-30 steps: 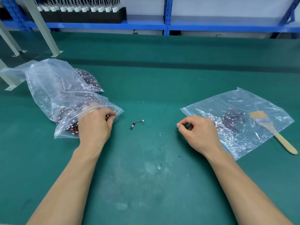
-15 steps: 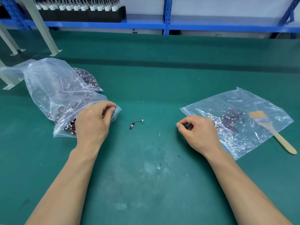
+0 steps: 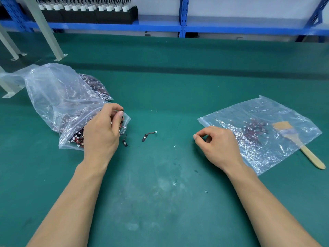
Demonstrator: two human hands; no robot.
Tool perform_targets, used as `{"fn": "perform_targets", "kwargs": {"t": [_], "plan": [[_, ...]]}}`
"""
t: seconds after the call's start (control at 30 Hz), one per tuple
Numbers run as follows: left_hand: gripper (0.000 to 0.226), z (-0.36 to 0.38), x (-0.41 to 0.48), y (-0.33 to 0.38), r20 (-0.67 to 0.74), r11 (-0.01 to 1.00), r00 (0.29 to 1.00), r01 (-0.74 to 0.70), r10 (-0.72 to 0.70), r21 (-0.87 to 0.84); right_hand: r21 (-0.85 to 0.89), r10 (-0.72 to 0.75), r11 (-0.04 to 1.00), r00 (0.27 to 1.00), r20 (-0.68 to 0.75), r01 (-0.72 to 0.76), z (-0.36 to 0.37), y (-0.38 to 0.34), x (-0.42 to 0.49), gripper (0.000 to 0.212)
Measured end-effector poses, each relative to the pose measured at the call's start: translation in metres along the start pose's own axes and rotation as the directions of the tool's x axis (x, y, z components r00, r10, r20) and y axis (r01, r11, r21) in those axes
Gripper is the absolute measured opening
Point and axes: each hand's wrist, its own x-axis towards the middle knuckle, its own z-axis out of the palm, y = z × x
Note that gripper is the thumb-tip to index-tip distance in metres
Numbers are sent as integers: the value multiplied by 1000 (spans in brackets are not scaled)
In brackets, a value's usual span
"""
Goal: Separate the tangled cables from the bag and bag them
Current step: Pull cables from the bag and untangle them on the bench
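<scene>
A large crumpled clear bag (image 3: 58,97) full of tangled red-and-black cables lies at the left of the green table (image 3: 163,82). My left hand (image 3: 103,132) is at its mouth and pinches a small clump of cables (image 3: 122,120) between thumb and fingers; one cable end (image 3: 125,142) dangles below it. A single short cable (image 3: 148,136) lies loose on the table between my hands. My right hand (image 3: 215,145) rests on the table with curled fingers, holding nothing, at the corner of a flat clear bag (image 3: 267,139) holding a small pile of cables (image 3: 254,129).
A wooden-handled brush (image 3: 299,145) lies partly on the flat bag at the right. A blue shelf (image 3: 181,24) with black trays of white-capped parts runs along the back. Grey metal legs (image 3: 48,32) stand at the far left. Small white scraps dot the table.
My left hand has lifted out of the bag's mouth, drawing a small clump of cables with it. My right hand has stayed in place.
</scene>
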Motion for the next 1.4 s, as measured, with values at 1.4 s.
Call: {"fn": "perform_targets", "kwargs": {"t": [1.4], "plan": [[13, 23, -12, 31, 254, 999, 967, -21, 30, -35, 3, -17, 1000, 1000, 18, 17, 0, -2, 0, 13]]}}
